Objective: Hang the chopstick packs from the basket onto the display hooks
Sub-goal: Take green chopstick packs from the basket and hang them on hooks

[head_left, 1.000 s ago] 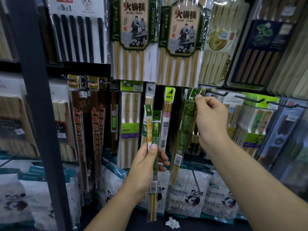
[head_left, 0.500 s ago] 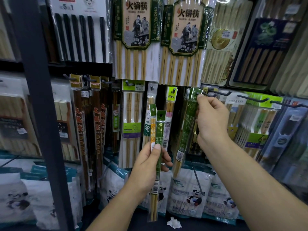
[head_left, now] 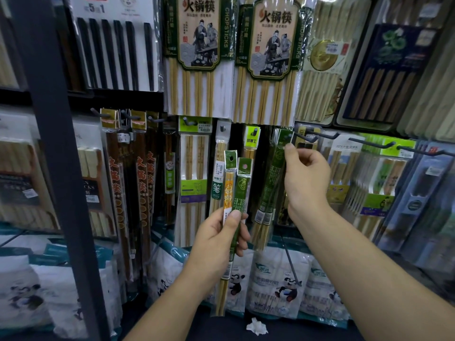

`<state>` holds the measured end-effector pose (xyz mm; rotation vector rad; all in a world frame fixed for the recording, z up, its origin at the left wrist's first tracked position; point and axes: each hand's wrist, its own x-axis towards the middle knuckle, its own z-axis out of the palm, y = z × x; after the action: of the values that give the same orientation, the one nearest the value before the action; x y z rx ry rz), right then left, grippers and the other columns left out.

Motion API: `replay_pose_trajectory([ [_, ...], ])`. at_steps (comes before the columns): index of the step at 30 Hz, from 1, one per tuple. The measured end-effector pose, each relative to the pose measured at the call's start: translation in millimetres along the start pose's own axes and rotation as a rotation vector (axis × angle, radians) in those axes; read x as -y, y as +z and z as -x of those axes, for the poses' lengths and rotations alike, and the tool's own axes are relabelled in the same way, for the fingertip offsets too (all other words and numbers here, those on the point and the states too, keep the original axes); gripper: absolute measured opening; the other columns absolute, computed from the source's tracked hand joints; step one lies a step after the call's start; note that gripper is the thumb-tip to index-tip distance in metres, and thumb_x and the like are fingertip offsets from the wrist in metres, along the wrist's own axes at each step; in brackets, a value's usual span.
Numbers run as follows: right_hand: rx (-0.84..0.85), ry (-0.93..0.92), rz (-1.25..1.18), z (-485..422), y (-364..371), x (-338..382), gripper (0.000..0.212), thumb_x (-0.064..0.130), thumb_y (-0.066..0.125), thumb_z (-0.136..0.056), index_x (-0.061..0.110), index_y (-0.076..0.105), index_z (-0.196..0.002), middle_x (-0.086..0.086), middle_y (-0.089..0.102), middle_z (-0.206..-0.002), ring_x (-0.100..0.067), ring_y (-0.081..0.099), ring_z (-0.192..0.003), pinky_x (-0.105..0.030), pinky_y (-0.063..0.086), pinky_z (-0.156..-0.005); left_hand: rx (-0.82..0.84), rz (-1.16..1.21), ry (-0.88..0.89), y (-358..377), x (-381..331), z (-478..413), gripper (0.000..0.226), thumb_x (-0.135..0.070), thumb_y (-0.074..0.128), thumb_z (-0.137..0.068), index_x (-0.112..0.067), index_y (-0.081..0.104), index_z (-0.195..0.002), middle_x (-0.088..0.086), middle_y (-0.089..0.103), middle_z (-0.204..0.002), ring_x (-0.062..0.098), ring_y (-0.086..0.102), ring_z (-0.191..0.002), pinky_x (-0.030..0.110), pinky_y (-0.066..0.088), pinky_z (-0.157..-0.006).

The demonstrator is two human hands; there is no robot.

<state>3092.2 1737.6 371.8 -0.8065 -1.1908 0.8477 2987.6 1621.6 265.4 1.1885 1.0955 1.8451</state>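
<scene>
Now: two loose packs (head_left: 231, 190) in your left hand (head_left: 219, 238), right hand (head_left: 306, 178) up at the hanging green packs (head_left: 272, 183)

Left hand: raised mid-frame in front of the display. Fingers are curled and the thumb is pressed on the front, gripping the two loose packs below their middle. The packs stand upright, side by side and touching. One has an orange label, the other a green one. Each has a green header with a punched hole. Bare bamboo stick ends stick out below your hand.

Right hand: higher and to the right, fingers curled. Thumb and forefinger pinch the top corner of the hanging green packs. That bundle hangs tilted, with its lower ends toward the left, just beside the loose packs. You cannot tell whether its header sits on a hook, because that spot is hidden.

Surroundings:
- Black hooks (head_left: 369, 143) stick out to the right of your right hand, and packs with light green headers hang on them.
- Two big bamboo packs (head_left: 199, 57) with picture cards hang above.
- Dark red packs (head_left: 128, 193) hang at the left, beside a dark upright post (head_left: 56, 168).
- Panda-print bags (head_left: 278, 286) stand along the bottom.
- A crumpled white scrap (head_left: 256, 327) lies on the dark shelf in front of the bags.
</scene>
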Motion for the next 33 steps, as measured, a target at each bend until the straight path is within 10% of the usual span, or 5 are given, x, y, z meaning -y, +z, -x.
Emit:
replay_pose_trajectory([
  [9, 0.484, 0.084, 0.052, 59, -19, 2, 0.011, 0.028, 0.069, -0.095, 0.024, 0.076, -0.088, 0.009, 0.071, -0.077, 0.001, 0.061, -0.069, -0.022, 0.049, -0.068, 0.022, 0.010, 0.003, 4, -3, 1, 0.024, -0.042, 0.056, -0.094, -0.025, 0.074, -0.092, 0.004, 0.070, -0.074, 0.016, 0.062, -0.062, 0.027, 0.052, -0.053],
  [17, 0.318, 0.058, -0.025, 37, -21, 23, 0.032, 0.024, 0.064, -0.098, 0.030, 0.073, -0.069, 0.011, 0.061, -0.066, -0.004, 0.055, -0.064, -0.022, 0.043, -0.061, -0.050, -0.090, -0.003, 2, 1, 1, 0.027, -0.050, 0.053, -0.091, -0.042, 0.078, -0.095, -0.011, 0.079, -0.097, 0.002, 0.072, -0.092, 0.014, 0.054, -0.075],
  [33, 0.141, -0.028, -0.077, 8, -13, 24, 0.027, 0.023, 0.066, -0.098, 0.019, 0.066, -0.071, -0.002, 0.047, -0.066, -0.010, 0.044, -0.060, -0.008, 0.045, -0.060, -0.061, -0.023, -0.037, 0, 8, -3, 0.040, -0.046, 0.053, -0.090, -0.012, 0.073, -0.101, 0.003, 0.075, -0.089, 0.017, 0.071, -0.087, 0.030, 0.058, -0.073],
])
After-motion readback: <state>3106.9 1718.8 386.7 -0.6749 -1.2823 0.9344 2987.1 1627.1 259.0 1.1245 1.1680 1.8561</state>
